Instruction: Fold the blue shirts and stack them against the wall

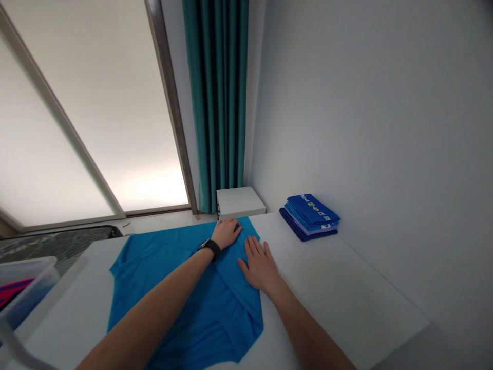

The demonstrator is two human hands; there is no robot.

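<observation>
A bright blue T-shirt lies spread on the white table, its right side folded inward in a long flap with some creases. My left hand, with a dark watch on the wrist, rests on the shirt near its far right corner, fingers extended over the cloth. Just nearer and to the right, my right hand lies flat with fingers spread on the shirt's folded right edge. Both forearms cross above the table, and the left one hides part of the shirt.
A stack of folded clothes sits by the wall on the right of the white table. At left is a translucent bin with pink and dark cloth. Beyond the table stand a white cabinet and a teal curtain.
</observation>
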